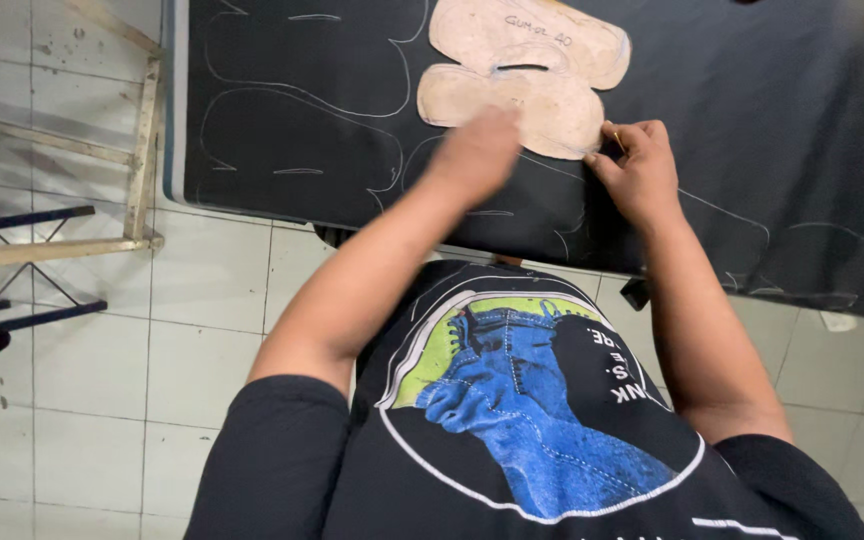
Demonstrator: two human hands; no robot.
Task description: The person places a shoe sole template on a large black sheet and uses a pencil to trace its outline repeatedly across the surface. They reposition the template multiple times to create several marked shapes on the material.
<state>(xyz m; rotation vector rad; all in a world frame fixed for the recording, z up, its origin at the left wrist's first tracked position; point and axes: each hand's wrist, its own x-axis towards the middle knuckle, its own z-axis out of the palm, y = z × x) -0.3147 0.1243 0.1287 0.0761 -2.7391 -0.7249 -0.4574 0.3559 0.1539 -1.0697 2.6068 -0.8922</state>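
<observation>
Black sheet material (752,120), marked with pale chalk outlines (292,95), covers the worktable across the top of the frame. On it, at upper centre, lies a tan, lobed cardboard pattern piece (527,70) with a narrow slot cut through its middle. I see the left hand (477,150) pressing down on the pattern's lower edge; it is blurred, so I cannot tell how its fingers are set. The right hand (637,165), just right of the pattern's lower right corner, has its fingers pinched around a thin yellowish marking stick (618,139), tip at the pattern's edge. Both bare forearms reach up from the bottom of the frame, over a black T-shirt with a blue and green print (512,400). Pale floor tiles (202,330) fill the lower left, and a worn metal frame (142,150) stands at far left.
</observation>
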